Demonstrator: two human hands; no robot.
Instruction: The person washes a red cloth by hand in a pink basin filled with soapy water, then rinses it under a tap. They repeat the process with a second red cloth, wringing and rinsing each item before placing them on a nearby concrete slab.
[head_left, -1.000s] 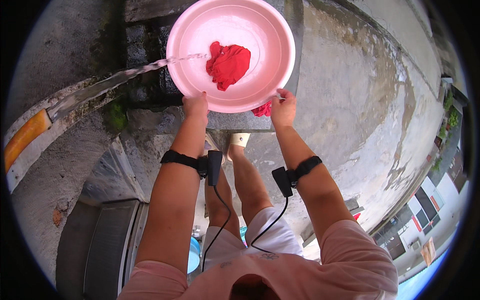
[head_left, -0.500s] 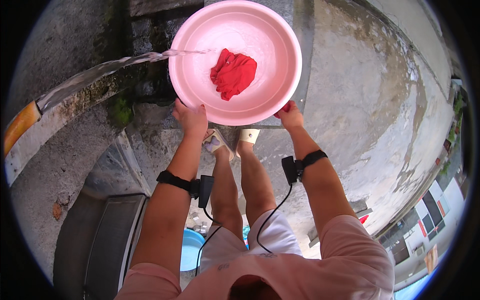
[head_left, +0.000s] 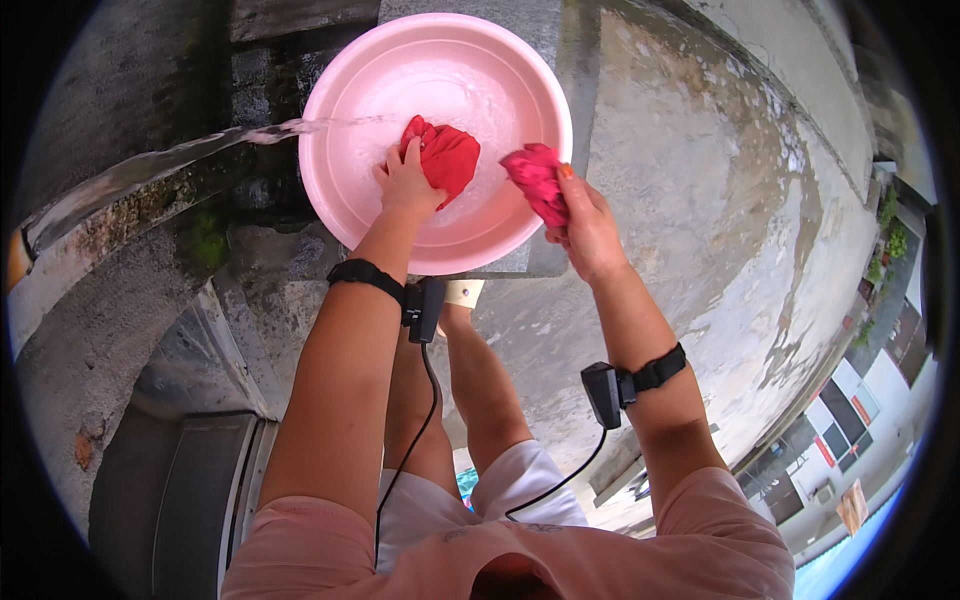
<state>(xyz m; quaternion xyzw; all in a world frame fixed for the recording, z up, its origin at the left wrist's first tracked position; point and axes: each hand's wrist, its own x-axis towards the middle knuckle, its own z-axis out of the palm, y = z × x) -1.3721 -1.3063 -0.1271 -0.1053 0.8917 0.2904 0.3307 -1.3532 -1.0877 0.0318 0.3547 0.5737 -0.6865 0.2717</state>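
Observation:
A round pink basin (head_left: 472, 248) holds shallow water with a crumpled red cloth (head_left: 452, 160) in it. My left hand (head_left: 407, 188) reaches over the near rim, its fingers and thumb closed round the red cloth. At the basin's right rim my right hand (head_left: 588, 218) grips a bunched pinkish-red cloth (head_left: 538, 183) and holds it up, partly over the basin. How far the fingers wrap round this second cloth is partly hidden. A stream of water (head_left: 180, 158) arcs in from the left and falls into the basin.
The water leaves an orange-brown pipe end (head_left: 20, 255) at the far left. Under the basin is a grey stone ledge (head_left: 490, 22), with stained concrete ground (head_left: 690, 190) to the right. Cabled black devices (head_left: 425, 308) are strapped to both my forearms.
Both hands have left the basin's near rim. My left hand has taken hold of the red cloth inside. My right hand has lifted the pinkish-red cloth up beside the right rim.

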